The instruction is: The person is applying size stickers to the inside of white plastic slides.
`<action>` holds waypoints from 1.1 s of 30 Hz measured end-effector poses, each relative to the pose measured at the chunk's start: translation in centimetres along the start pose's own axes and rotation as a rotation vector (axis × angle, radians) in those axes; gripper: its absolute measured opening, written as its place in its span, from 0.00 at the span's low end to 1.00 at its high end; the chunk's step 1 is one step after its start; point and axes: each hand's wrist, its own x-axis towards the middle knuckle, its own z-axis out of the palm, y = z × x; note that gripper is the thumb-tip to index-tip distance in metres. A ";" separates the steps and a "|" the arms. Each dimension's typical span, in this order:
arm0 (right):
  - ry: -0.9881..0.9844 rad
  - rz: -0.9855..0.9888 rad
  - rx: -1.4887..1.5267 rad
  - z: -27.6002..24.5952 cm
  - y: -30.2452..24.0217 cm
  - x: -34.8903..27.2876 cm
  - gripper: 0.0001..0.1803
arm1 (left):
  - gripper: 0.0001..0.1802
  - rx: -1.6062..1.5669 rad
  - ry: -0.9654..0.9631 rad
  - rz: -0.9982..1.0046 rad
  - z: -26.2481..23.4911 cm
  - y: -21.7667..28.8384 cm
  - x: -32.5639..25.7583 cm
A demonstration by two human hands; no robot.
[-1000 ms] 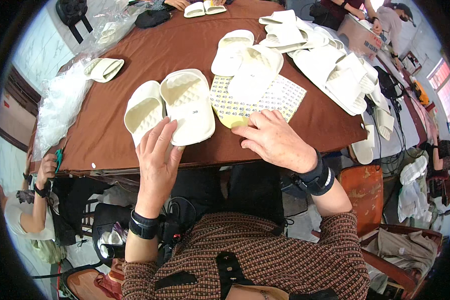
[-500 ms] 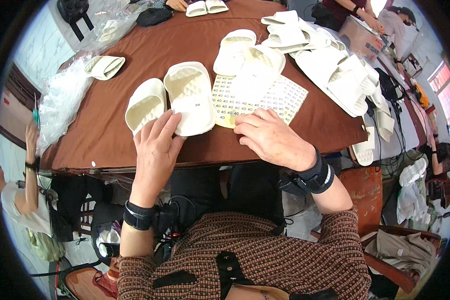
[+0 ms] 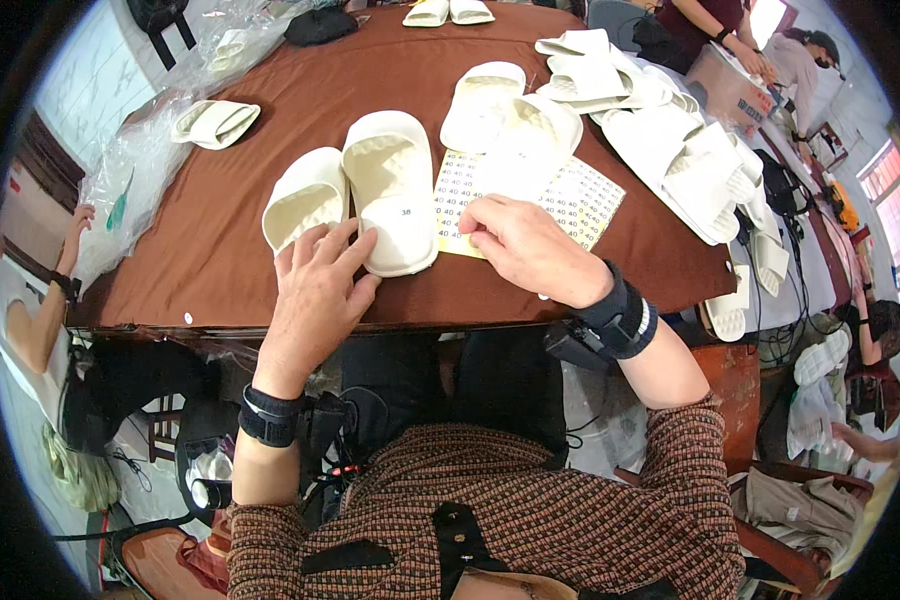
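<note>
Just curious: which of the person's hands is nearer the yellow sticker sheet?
Right. The right hand rests on the sticker sheet; the left hand touches the slipper beside it.

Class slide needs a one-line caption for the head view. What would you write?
Left hand touches a cream slide sandal while right hand presses a sticker sheet on the brown table.
</note>
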 end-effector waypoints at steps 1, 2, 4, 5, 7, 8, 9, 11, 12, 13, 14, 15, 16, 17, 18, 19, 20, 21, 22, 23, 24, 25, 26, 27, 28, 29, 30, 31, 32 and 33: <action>0.058 -0.049 0.004 0.3 0.0 0.2 0.06 | 0.24 -0.007 0.001 0.007 0.0 0.0 0.0; 0.053 -0.052 0.005 0.7 -0.2 0.4 0.06 | 0.24 -0.007 0.001 0.002 0.0 -0.1 -0.1; 0.093 -0.007 0.068 1.3 -0.6 0.7 0.07 | 0.24 -0.004 0.021 0.012 0.2 -0.2 -0.3; 0.089 -0.007 0.066 1.5 -0.6 0.8 0.07 | 0.24 -0.007 0.023 0.010 0.2 -0.2 -0.2; 0.134 -0.026 0.020 2.0 -0.5 0.6 0.07 | 0.24 -0.016 0.029 0.025 0.3 -0.1 -0.1; 0.129 -0.030 0.021 2.1 -0.7 0.6 0.07 | 0.24 -0.015 0.030 0.018 0.3 -0.1 -0.2; 0.125 -0.007 -0.008 2.2 -1.0 0.6 0.08 | 0.24 -0.006 0.037 0.018 0.2 -0.1 -0.2; 0.117 0.016 -0.040 2.3 -1.1 0.6 0.10 | 0.23 0.000 0.046 0.016 0.2 -0.2 -0.3; 0.116 0.024 -0.047 2.4 -1.1 0.6 0.10 | 0.23 0.000 0.054 0.022 0.3 -0.3 -0.3; 0.115 0.033 -0.053 2.5 -1.0 0.5 0.11 | 0.23 0.000 0.063 0.027 0.4 -0.4 -0.3; 0.113 0.034 -0.055 2.6 -0.9 0.5 0.11 | 0.23 -0.002 0.064 0.026 0.5 -0.4 -0.3; 0.128 0.025 -0.044 2.7 -0.8 0.5 0.12 | 0.23 -0.001 0.065 0.027 0.5 -0.4 -0.2; 0.144 0.017 -0.032 2.8 -0.7 0.5 0.12 | 0.23 0.001 0.067 0.028 0.6 -0.4 -0.2; 0.143 0.016 -0.032 2.9 -0.7 0.5 0.12 | 0.23 0.001 0.068 0.027 0.5 -0.4 -0.3; 0.151 0.017 -0.027 2.9 -0.8 0.5 0.12 | 0.23 0.002 0.066 0.024 0.5 -0.3 -0.3; 0.160 0.018 -0.021 2.9 -0.8 0.5 0.12 | 0.22 0.003 0.065 0.022 0.5 -0.3 -0.3; 0.160 0.019 -0.022 3.0 -0.7 0.5 0.12 | 0.22 0.003 0.065 0.022 0.5 -0.3 -0.3; 0.161 0.023 -0.025 3.0 -0.7 0.5 0.13 | 0.22 0.002 0.063 0.020 0.5 -0.3 -0.2; 0.162 0.028 -0.027 3.0 -0.6 0.5 0.13 | 0.22 0.001 0.061 0.017 0.5 -0.3 -0.2; 0.162 0.028 -0.026 3.1 -0.6 0.4 0.13 | 0.22 0.002 0.060 0.017 0.5 -0.3 -0.2; 0.165 0.023 -0.025 3.1 -0.6 0.4 0.13 | 0.22 -0.002 0.057 0.014 0.5 -0.3 -0.3; 0.168 0.018 -0.024 3.2 -0.5 0.4 0.14 | 0.22 -0.005 0.054 0.011 0.5 -0.3 -0.3; 0.168 0.019 -0.024 3.1 -0.6 0.4 0.14 | 0.22 -0.006 0.054 0.012 0.5 -0.3 -0.3; 0.163 0.023 -0.030 3.0 -0.6 0.4 0.14 | 0.22 -0.007 0.055 0.013 0.5 -0.3 -0.3; 0.158 0.027 -0.037 3.0 -0.6 0.4 0.14 | 0.22 -0.008 0.055 0.013 0.6 -0.3 -0.3; 0.158 0.028 -0.036 3.0 -0.6 0.5 0.14 | 0.22 -0.008 0.055 0.014 0.6 -0.3 -0.3; 0.161 0.026 -0.030 3.0 -0.5 0.5 0.14 | 0.22 -0.004 0.056 0.013 0.6 -0.3 -0.3; 0.164 0.025 -0.023 3.1 -0.5 0.5 0.14 | 0.22 -0.001 0.056 0.012 0.6 -0.3 -0.3; 0.164 0.025 -0.023 3.1 -0.6 0.5 0.14 | 0.22 -0.001 0.056 0.012 0.6 -0.3 -0.3; 0.160 0.035 -0.018 3.1 -0.6 0.5 0.14 | 0.22 -0.005 0.055 0.013 0.5 -0.3 -0.3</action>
